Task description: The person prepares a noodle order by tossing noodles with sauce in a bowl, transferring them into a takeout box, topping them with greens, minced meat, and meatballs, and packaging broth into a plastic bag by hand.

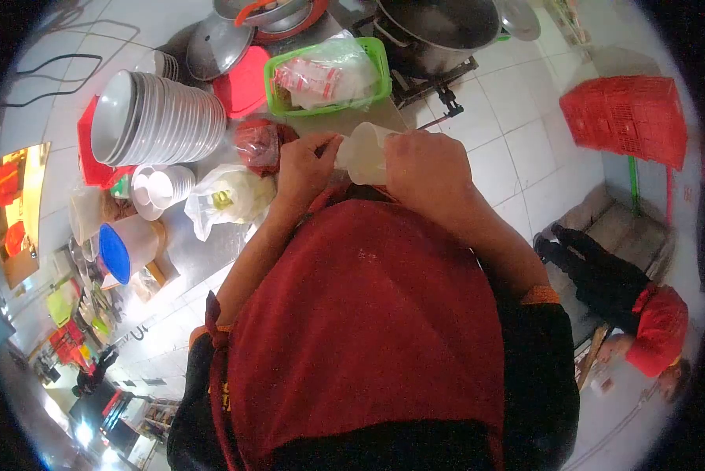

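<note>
A pale, translucent plastic item [366, 153] is in front of my chest, between my two hands; I cannot tell whether it is a bag or a container. My left hand [307, 166] pinches its left side with thumb and fingers. Closed around its right edge is my right hand [429, 166], its knuckles facing up. Just left of my left hand, a red plastic-wrapped bundle [258, 146] lies on the metal table [199, 239]. A clear bag with pale green contents [231, 196] sits nearer to my left forearm.
Stacked white bowls [160, 118] lie sideways at the left, above smaller white cups [164, 188] and a blue-lidded tub [129, 247]. A green basket [329, 74] holds plastic packs. A large pot [439, 31] stands beyond. At right are a red crate [627, 118] and another person [658, 330].
</note>
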### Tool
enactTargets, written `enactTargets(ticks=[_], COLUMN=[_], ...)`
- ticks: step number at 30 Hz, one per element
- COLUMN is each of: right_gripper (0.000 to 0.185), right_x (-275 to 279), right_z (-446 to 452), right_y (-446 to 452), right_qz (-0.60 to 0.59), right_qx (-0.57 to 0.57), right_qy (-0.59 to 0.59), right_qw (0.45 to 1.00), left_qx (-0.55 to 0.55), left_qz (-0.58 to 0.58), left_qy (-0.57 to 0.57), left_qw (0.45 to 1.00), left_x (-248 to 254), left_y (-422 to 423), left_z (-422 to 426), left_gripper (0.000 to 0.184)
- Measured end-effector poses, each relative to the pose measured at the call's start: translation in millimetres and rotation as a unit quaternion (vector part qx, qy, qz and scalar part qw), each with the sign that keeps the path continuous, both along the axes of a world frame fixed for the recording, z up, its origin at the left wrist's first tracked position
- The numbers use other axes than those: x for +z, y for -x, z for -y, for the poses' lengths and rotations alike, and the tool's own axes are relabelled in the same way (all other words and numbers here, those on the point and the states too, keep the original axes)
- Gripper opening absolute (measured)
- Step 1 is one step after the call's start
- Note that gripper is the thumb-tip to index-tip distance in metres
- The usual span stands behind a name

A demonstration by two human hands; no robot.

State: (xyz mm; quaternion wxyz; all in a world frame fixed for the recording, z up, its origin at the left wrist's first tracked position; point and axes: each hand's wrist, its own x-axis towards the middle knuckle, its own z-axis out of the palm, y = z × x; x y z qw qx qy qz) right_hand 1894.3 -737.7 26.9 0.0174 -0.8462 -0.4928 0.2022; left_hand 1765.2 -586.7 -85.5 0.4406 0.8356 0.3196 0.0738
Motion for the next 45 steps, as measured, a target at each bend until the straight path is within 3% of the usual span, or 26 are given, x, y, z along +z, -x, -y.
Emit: enactTargets(ticks=[5,14,20,24,26,33,45], right_gripper=[0.021,0.021,0.021,0.021,0.021,0.02,0.026], right_x=[0.7,-3.8,-4.1,-3.4,-3.9,-6.7,-7.5], right_z=[-3.8,-8.0,-10.9,-11.7,-13.1,-17.0,-19.8], right_y=[0.4,0.8,2.9,2.9,4.2,6.1,6.8], right_qz=[-0.008,-0.002,0.016,0.004,0.013,0.007,0.014], right_qx=[0.002,0.022,0.037,0.041,0.044,0.029,0.026], right_qy=[0.005,-0.007,-0.013,-0.009,-0.005,-0.006,-0.011], right_qw=[1.0,1.0,0.999,0.999,0.999,1.0,1.0], left_qx=[-0.014,-0.037,-0.031,-0.036,-0.026,-0.047,-0.01], left_qz=[0.054,0.028,0.013,0.023,0.055,0.039,0.051], left_qy=[-0.03,-0.075,-0.021,-0.046,-0.04,-0.064,-0.049], left_qw=[0.998,0.996,0.999,0.998,0.997,0.996,0.997], left_x=[-9.4,-5.9,-5.7,-8.8,-10.2,-7.6,-9.8], left_y=[4.2,7.7,9.7,13.1,14.0,18.8,26.6], left_z=[-2.7,-6.2,-7.2,-7.4,-7.1,-8.5,-10.0], left_gripper=[0.025,0.024,0.026,0.027,0.018,0.025,0.017])
